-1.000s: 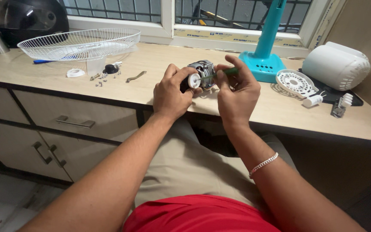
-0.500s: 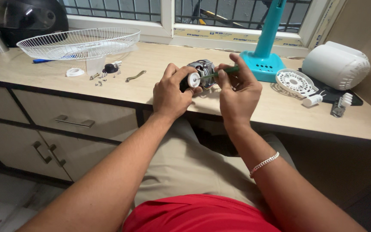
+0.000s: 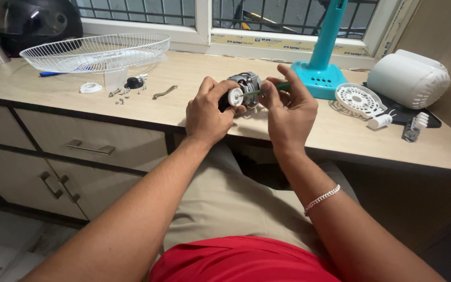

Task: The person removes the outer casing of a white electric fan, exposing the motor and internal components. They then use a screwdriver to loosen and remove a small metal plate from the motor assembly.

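**Holding the fan motor steady**

I see my left hand (image 3: pixel 208 112) wrapped around a small fan motor (image 3: pixel 244 87), just above the front edge of the wooden surface (image 3: pixel 173 107). My fingers curl tight on its body. A white round cap (image 3: pixel 235 97) sits on the end that faces me.

My right hand (image 3: pixel 288 112) pinches a thin green screwdriver (image 3: pixel 267 89) between thumb and fingers. Its tip points at the white cap.

I think the motor is heavy for its size, because it is mostly metal. It looks hard and stiff. The smooth metal sides may be slippery, so a full grip around the middle seems best. The white cap looks like plastic and could crack if I squeeze it.

To the left lie a white wire fan guard (image 3: pixel 95 51) and some small screws (image 3: pixel 123 95). To the right stand a teal fan stand (image 3: pixel 322 57), a round white grille (image 3: pixel 359 99) and a white motor cover (image 3: pixel 408 78).
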